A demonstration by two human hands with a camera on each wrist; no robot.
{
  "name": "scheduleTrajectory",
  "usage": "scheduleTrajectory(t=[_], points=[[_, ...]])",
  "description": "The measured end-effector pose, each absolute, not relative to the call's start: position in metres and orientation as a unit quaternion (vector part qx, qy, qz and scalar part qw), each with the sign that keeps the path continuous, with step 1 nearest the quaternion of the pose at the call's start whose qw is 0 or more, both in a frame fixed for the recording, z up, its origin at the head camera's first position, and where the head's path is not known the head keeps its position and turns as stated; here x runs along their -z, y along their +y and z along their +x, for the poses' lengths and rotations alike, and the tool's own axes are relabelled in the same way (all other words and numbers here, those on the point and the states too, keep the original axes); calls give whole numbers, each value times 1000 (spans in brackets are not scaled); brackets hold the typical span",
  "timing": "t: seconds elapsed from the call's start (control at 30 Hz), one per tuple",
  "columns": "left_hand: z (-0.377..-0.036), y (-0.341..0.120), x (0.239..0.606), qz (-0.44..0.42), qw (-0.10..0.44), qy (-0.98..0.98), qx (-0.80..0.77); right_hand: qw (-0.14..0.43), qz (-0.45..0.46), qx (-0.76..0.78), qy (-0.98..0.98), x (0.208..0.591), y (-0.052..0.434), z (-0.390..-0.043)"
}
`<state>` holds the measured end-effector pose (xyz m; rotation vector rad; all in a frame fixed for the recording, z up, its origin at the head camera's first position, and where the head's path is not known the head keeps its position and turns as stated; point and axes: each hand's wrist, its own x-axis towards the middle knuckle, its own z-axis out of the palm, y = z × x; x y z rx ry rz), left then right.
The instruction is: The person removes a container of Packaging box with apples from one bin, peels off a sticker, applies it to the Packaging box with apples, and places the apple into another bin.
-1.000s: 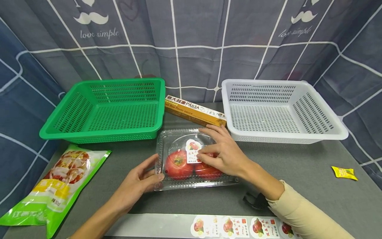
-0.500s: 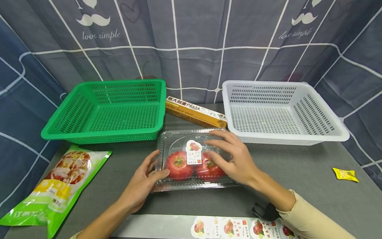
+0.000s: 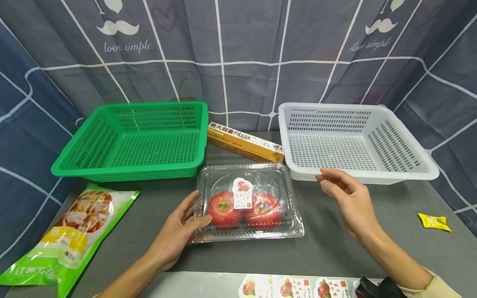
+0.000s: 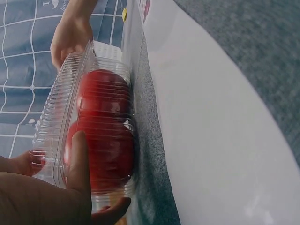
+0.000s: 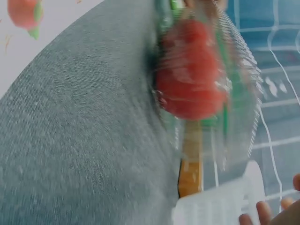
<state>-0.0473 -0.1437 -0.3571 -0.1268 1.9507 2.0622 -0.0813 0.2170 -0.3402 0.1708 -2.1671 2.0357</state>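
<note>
A clear plastic clamshell box (image 3: 257, 236) stands at the middle of the table in the head view. Two red tomatoes, a left one (image 3: 225, 215) and a right one (image 3: 266, 216), show through its lid. A white fruit-printed sticker (image 3: 242, 200) is on top of the lid. My left hand (image 3: 179, 231) grips the box's left end, thumb over the front corner; the left wrist view shows the thumb (image 4: 79, 159) along its side. My right hand (image 3: 350, 205) is apart from the box, to its right, fingers loosely bent and holding nothing, near the white basket's front rim.
Behind the box lie a pasta carton (image 3: 246, 145), a green basket (image 3: 126, 171) and a white basket (image 3: 357, 176). A green food bag (image 3: 71, 236) lies at left, a small yellow packet (image 3: 434, 222) at right. A strip of stickers (image 3: 208, 283) runs along the front.
My right hand has lifted off the sticker on the lid and moved right, away from the box. My left hand still holds the box's left end.
</note>
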Motion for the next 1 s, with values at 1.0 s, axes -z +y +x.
scheduleTrajectory(t=[1.0], points=[[-47,-144,355,-56,155,661,-732,111,-207,-804,-546,346,260,-110]])
